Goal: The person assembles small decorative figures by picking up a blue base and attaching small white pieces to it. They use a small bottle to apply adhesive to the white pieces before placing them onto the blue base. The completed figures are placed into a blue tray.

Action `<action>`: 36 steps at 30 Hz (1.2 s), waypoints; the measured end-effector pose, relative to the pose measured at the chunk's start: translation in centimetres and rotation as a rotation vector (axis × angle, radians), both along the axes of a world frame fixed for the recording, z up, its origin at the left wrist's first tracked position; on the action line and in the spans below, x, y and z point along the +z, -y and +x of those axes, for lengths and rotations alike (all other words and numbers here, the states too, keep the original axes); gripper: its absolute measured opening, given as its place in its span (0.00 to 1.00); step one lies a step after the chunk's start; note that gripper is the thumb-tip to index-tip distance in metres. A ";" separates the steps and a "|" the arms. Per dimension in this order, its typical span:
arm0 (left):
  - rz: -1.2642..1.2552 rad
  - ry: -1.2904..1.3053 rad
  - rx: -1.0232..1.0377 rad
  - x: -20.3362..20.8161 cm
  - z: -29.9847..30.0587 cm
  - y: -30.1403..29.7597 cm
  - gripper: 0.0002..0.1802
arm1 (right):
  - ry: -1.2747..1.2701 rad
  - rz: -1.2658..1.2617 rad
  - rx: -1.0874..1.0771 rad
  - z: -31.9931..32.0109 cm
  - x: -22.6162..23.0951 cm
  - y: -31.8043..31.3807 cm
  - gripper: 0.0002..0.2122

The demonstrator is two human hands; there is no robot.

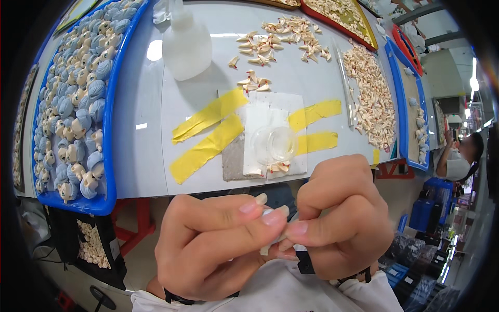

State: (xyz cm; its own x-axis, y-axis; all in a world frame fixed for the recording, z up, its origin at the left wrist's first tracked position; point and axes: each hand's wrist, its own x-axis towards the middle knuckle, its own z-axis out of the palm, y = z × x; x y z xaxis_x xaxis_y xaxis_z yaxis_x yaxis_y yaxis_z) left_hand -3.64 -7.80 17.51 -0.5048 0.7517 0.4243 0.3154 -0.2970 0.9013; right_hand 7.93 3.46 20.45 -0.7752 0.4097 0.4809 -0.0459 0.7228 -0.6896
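Observation:
My left hand (210,242) and my right hand (345,218) meet in front of the table's near edge, both with fingers closed in a pinch. Between the fingertips is a small pale thing, mostly hidden, of which a whitish-blue bit shows; I cannot make out its kind. Just beyond the hands, a round clear dish (283,147) rests on white paper over a grey board (234,158). A few small cream pointed pieces with red tips (278,167) lie at the dish's near side. Strips of yellow tape (208,148) hold the board on both sides.
On the left stands a blue tray (110,114) of small doll heads with light blue hair. A translucent bottle (187,49) is at the back. More cream pieces (369,93) are heaped at right, beside a clear ruler-like strip (343,83). Another person (460,156) sits far right.

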 end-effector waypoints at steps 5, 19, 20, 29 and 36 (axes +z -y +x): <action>-0.029 0.108 -0.003 -0.7 -1.1 0.2 0.22 | 0.040 -0.025 0.026 -0.6 1.2 -1.5 0.09; -0.105 0.194 0.019 -1.0 -3.2 0.9 0.22 | 0.521 0.304 -0.025 -6.9 -0.2 -13.3 0.07; -0.107 0.194 0.021 -1.0 -3.2 1.0 0.22 | 0.550 0.305 -0.032 -7.1 -0.1 -13.4 0.07; -0.129 0.146 0.000 -1.1 -4.1 1.5 0.22 | 0.531 0.140 -0.207 -4.3 0.8 -12.4 0.06; -0.117 0.145 -0.049 -1.4 -4.1 2.0 0.22 | 0.327 -0.205 -0.456 0.9 2.4 -9.1 0.05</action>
